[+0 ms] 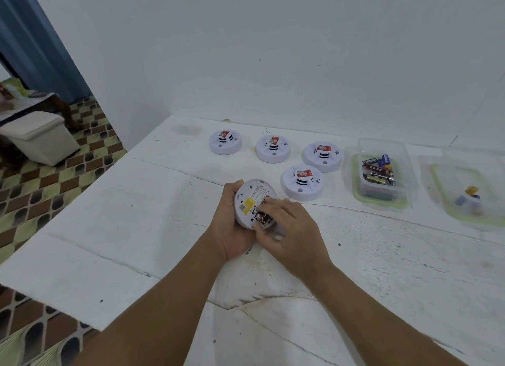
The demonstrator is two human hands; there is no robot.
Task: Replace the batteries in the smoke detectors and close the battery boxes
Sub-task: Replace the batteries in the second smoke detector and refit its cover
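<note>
The left hand [232,229] grips the smoke detector [252,201], underside up, tilted toward the camera; the right hand's [289,229] fingers curl onto batteries [261,217] in its open compartment.

- Smoke detectors: five. Four sit face-up on the white table [136,215], landmark being the clear battery box [382,199]: three in a row to its left, namely the far-left detector [225,142], the middle detector [273,149] and the detector nearest the box [322,156]; a fourth detector [301,182] sits in front of that row, also left of the box.
- Fifth detector [250,201]: back-side up, further left of the box and nearer the camera.
- Clear boxes: two. The second box [448,180] is right of the battery box.
- Loose batteries in the battery box: a pile, exact count unreadable.
- Batteries in the second box: too blurred to count.
- Hands: two, the left hand [232,229] and the right hand [292,229], both at the fifth detector.
</note>
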